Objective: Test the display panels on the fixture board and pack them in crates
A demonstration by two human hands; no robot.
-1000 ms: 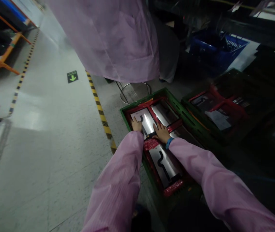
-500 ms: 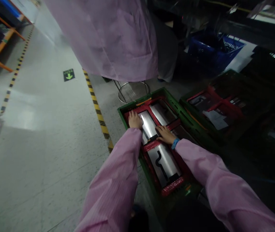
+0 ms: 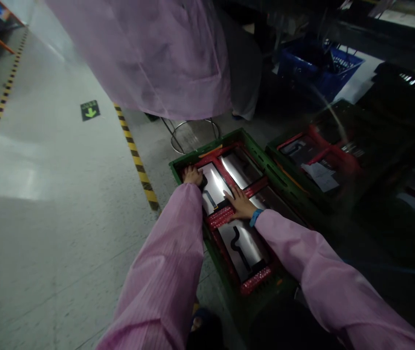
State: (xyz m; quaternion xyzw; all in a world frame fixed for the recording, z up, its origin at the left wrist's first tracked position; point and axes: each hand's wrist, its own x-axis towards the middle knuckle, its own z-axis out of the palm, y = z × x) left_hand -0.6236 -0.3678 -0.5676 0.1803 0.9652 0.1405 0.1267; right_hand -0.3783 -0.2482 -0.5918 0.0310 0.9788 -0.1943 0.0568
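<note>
A silvery flat panel with a black ribbon strip lies in the far left compartment of a green crate lined with red bubble wrap. At its left edge, against the red lining, rests my left hand, fingers apart and holding nothing. My right hand is spread over the red divider at the panel's right near corner, also with nothing gripped. Nearer me lies a second silvery panel with a curved black strip. Other panels fill the right-hand compartments, partly in shadow.
Another green crate with red lining and a white paper stands to the right. Behind it is a blue basket. A person in a pink smock is just beyond, by a metal stool. Striped floor tape runs along the left.
My left hand has shifted off the far panel to its left edge, uncovering more of its black strip. My right hand's fingers have spread apart near the divider. The view has shifted slightly.
</note>
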